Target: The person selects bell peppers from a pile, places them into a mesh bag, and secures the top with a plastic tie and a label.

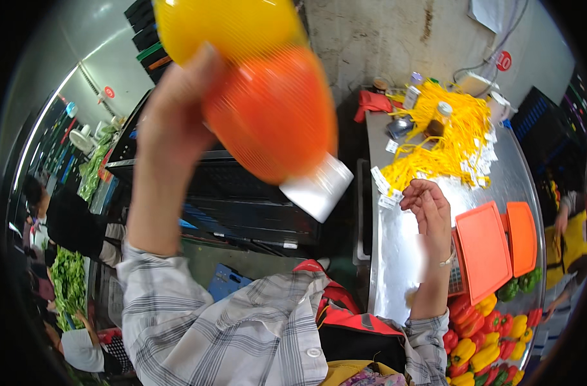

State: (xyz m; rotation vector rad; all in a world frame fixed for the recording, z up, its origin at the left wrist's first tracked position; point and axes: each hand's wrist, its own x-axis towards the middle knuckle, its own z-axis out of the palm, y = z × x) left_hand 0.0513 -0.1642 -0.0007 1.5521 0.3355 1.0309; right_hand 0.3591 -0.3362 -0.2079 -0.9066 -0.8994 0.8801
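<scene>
My left hand (184, 96) is raised high on the left, its fingers closed round a mesh bag of bell peppers (274, 116), one yellow and one orange-red. A white tag (319, 190) hangs from the bag's lower end; motion blurs both. Over the steel table (396, 248) on the right, my right hand (428, 209) holds nothing, its fingers apart and slightly bent. Just beyond it lies a heap of yellow net strips (435, 141) with white tags. Beside that wrist stands an orange-red plastic tray (483, 251).
Many red, yellow and green peppers (486, 341) are piled at the table's near right. A brown-filled jar (440, 119) stands among the strips. Black crates (242, 199) are stacked left of the table. Another person (81, 222) is at the far left, near leafy greens (68, 283).
</scene>
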